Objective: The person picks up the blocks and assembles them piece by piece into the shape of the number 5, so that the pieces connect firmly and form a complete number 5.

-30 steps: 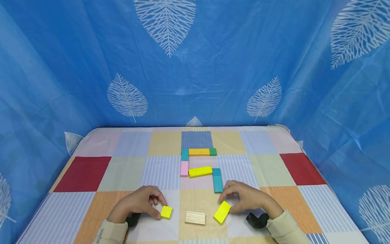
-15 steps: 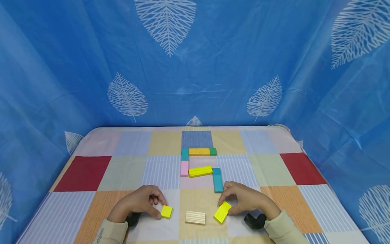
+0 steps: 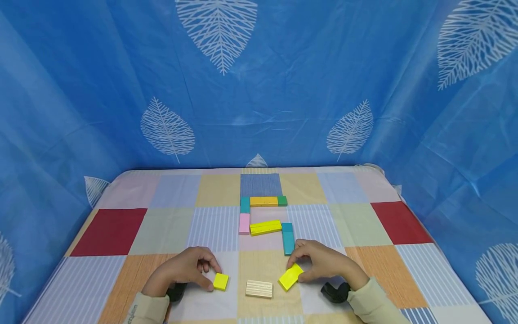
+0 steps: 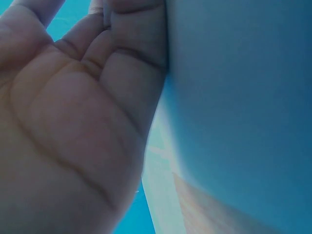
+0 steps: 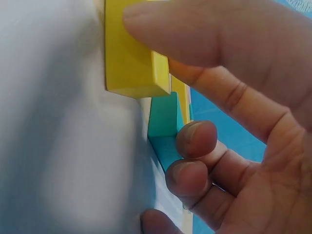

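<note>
In the head view my left hand (image 3: 190,266) holds a small square yellow block (image 3: 221,281) between thumb and index finger at the tablecloth. The left wrist view shows the palm (image 4: 73,126); that block is out of sight there. My right hand (image 3: 323,262) pinches a longer yellow block (image 3: 290,277) between thumb and index finger, tilted diagonally on the cloth. In the right wrist view the thumb presses one face of this yellow block (image 5: 129,53), while the other fingers curl beside it. Between the hands lies a pale striped wooden block (image 3: 259,289).
Beyond the hands, several blocks form an S-like line: a green one (image 3: 282,201), an orange one (image 3: 264,201), a teal one (image 3: 244,204), a pink one (image 3: 244,223), yellow ones (image 3: 265,228) and a teal one (image 3: 288,243). A blue leaf-print curtain (image 3: 259,99) surrounds the patchwork-covered table.
My right hand has shifted slightly left with the longer yellow block, bringing it closer to the striped wooden block. My left hand and its small block have stayed in place.
</note>
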`<state>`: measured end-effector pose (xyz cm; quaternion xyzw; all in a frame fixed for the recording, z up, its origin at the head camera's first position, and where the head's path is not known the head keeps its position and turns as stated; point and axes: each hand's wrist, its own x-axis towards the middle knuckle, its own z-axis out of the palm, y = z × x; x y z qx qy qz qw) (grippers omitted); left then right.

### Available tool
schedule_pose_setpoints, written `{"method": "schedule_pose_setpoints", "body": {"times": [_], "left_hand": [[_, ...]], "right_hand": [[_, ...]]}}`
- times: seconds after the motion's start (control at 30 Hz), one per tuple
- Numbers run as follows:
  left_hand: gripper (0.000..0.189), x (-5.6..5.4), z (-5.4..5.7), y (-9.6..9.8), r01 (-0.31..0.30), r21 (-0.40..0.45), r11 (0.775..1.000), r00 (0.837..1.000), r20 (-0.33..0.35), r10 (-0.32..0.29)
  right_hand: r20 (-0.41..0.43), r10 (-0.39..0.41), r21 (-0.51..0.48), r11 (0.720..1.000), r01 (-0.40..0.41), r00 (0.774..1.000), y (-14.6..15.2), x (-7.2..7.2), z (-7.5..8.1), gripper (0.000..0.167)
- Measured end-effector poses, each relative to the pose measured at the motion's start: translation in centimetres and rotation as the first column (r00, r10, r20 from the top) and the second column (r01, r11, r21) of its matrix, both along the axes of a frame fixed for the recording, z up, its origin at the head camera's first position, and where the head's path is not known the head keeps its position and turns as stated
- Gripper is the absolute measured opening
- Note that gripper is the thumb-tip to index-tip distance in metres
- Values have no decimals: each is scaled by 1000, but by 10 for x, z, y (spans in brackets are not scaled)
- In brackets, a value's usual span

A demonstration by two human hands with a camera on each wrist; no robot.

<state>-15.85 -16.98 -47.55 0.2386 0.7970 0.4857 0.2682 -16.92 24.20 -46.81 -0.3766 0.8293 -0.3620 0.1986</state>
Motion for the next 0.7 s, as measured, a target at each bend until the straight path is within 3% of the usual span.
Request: {"method": "schedule_pose_setpoints", "body": {"times": [0.7], "left_hand": [[26, 0, 1, 1, 6, -8, 1000, 1000, -6, -6]], "right_hand": [[-44, -44, -4, 999, 44, 998, -6, -5, -3, 26]]}}
